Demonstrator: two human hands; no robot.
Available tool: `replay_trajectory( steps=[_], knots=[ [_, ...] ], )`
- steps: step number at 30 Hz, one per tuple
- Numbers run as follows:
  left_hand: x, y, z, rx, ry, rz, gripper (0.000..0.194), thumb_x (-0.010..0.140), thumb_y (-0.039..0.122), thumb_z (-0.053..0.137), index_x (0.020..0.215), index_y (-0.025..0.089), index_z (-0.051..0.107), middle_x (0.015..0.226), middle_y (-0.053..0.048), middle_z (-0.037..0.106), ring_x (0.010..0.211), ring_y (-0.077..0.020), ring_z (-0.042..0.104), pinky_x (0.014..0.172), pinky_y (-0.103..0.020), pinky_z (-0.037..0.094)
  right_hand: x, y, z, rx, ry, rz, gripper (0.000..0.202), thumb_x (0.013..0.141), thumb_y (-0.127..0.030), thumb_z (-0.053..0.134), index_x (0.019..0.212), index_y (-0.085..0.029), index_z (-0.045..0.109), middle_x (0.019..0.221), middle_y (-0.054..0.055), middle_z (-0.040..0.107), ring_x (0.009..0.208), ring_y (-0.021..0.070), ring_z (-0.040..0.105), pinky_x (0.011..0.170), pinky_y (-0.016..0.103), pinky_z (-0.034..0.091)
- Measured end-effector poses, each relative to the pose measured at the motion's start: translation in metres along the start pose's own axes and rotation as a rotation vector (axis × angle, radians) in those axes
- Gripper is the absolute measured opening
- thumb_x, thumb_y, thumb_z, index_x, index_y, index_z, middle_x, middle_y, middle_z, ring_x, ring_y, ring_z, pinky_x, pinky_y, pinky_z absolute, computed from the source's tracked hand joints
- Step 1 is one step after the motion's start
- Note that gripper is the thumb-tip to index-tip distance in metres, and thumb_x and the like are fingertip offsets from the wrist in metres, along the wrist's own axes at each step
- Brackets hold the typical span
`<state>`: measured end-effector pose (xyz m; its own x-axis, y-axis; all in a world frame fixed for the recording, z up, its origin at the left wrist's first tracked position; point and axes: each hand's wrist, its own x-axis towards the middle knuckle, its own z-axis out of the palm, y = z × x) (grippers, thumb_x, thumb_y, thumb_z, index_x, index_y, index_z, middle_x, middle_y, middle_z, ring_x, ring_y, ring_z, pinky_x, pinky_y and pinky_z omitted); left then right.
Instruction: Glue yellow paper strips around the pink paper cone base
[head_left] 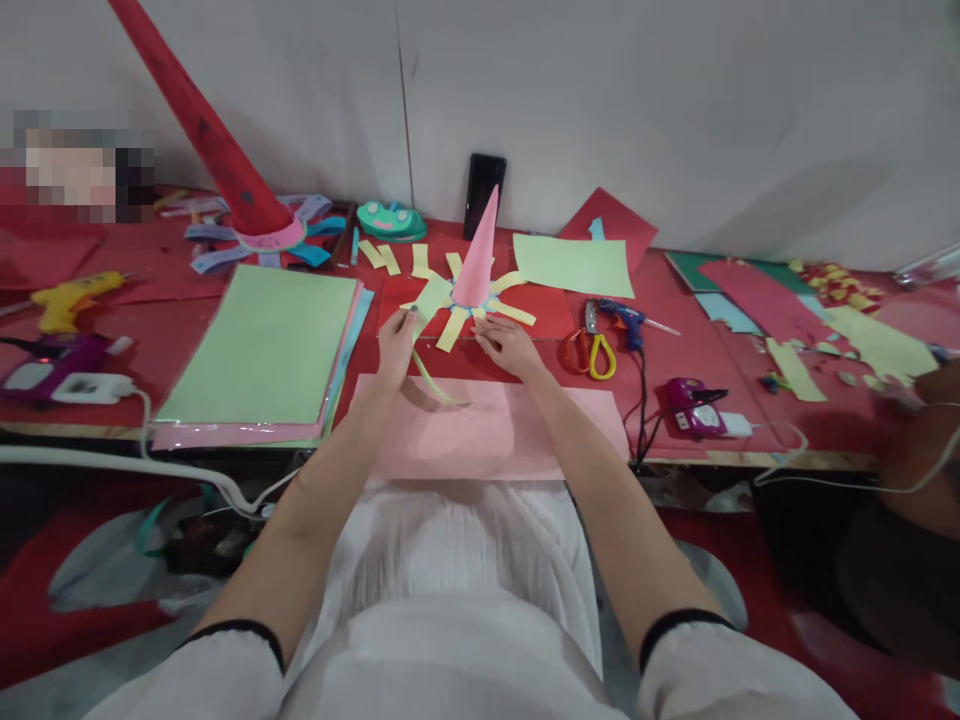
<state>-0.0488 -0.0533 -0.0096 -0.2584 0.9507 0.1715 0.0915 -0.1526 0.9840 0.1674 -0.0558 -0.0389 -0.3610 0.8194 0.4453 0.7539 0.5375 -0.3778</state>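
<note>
A pink paper cone (476,262) stands upright in front of me, with pale yellow paper strips (453,328) fanned out around its base. My left hand (397,343) is closed on a pale green paper strip (430,304) to the left of the cone. A thin curled paper strip (427,376) hangs below that hand. At the front right of the cone's base, my right hand (508,345) has its fingers drawn together; what they pinch, if anything, is too small to tell. A pink paper sheet (465,435) lies under my forearms.
Left stand a stack of coloured sheets (262,345), a tall red cone (217,150) and a yellow glue gun (71,300). Scissors (600,352), a blue glue gun (622,318) and a purple plug box (690,405) lie right. A phone (482,195) leans on the wall.
</note>
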Motion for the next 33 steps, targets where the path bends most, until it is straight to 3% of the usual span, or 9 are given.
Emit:
replay_trajectory(
  steps=[4,8,11,13,21,28,33],
  knots=[
    [0.001,-0.003,0.001,0.069,-0.008,0.091,0.024,0.085,0.028,0.05,0.063,0.018,0.053,0.061,0.001,0.055,0.064,-0.0128,0.055,0.061,-0.023,0.042,-0.001,-0.002,-0.002,0.03,0.038,0.01,0.033,0.093,-0.033,0.042,0.103,-0.02,0.07,0.107,0.004,0.071,0.114,0.0204,0.059,0.099,0.036,0.047],
    [0.002,-0.011,0.004,0.239,-0.124,0.162,0.023,0.089,0.028,0.042,0.089,0.018,0.063,0.09,-0.004,0.068,0.09,-0.018,0.061,0.082,-0.029,0.045,-0.003,-0.005,-0.004,0.022,0.101,0.052,0.033,0.092,-0.034,0.042,0.105,-0.02,0.069,0.102,0.005,0.072,0.106,0.0206,0.062,0.092,0.034,0.051],
    [0.002,-0.015,0.006,0.474,-0.238,0.277,0.03,0.09,0.023,0.037,0.109,0.018,0.06,0.11,-0.007,0.066,0.105,-0.0209,0.058,0.099,-0.036,0.036,-0.004,-0.006,-0.005,0.018,0.121,0.069,0.032,0.092,-0.034,0.042,0.1,-0.021,0.07,0.098,0.004,0.072,0.103,0.02,0.064,0.089,0.034,0.052],
    [0.002,-0.017,0.007,0.593,-0.281,0.306,0.033,0.09,0.021,0.036,0.113,0.017,0.059,0.113,-0.009,0.065,0.109,-0.022,0.057,0.104,-0.038,0.031,-0.005,-0.005,-0.004,0.011,0.127,0.076,0.031,0.092,-0.035,0.043,0.096,-0.021,0.071,0.096,0.004,0.073,0.102,0.0201,0.064,0.088,0.034,0.052],
    [0.002,-0.015,0.007,0.686,-0.3,0.236,0.037,0.09,0.021,0.032,0.113,0.017,0.06,0.119,-0.008,0.064,0.113,-0.0218,0.054,0.103,-0.037,0.033,-0.003,-0.005,-0.004,-0.009,0.134,0.097,0.033,0.092,-0.037,0.042,0.09,-0.021,0.071,0.094,0.006,0.072,0.099,0.0207,0.065,0.086,0.033,0.052],
    [-0.004,-0.006,0.005,0.73,-0.28,0.195,0.037,0.09,0.021,0.033,0.111,0.017,0.063,0.109,-0.009,0.067,0.104,-0.0229,0.057,0.097,-0.037,0.038,-0.002,-0.006,-0.003,-0.065,0.168,0.124,0.038,0.092,-0.038,0.042,0.077,-0.018,0.071,0.086,0.009,0.072,0.096,0.0215,0.066,0.083,0.032,0.052],
    [-0.004,-0.006,0.004,0.767,-0.269,0.181,0.033,0.089,0.023,0.035,0.105,0.017,0.064,0.096,-0.009,0.068,0.094,-0.0232,0.06,0.086,-0.034,0.044,-0.002,-0.005,-0.001,-0.116,0.182,0.16,0.038,0.092,-0.039,0.041,0.08,-0.018,0.07,0.09,0.01,0.072,0.098,0.0216,0.065,0.084,0.032,0.051]
  ],
)
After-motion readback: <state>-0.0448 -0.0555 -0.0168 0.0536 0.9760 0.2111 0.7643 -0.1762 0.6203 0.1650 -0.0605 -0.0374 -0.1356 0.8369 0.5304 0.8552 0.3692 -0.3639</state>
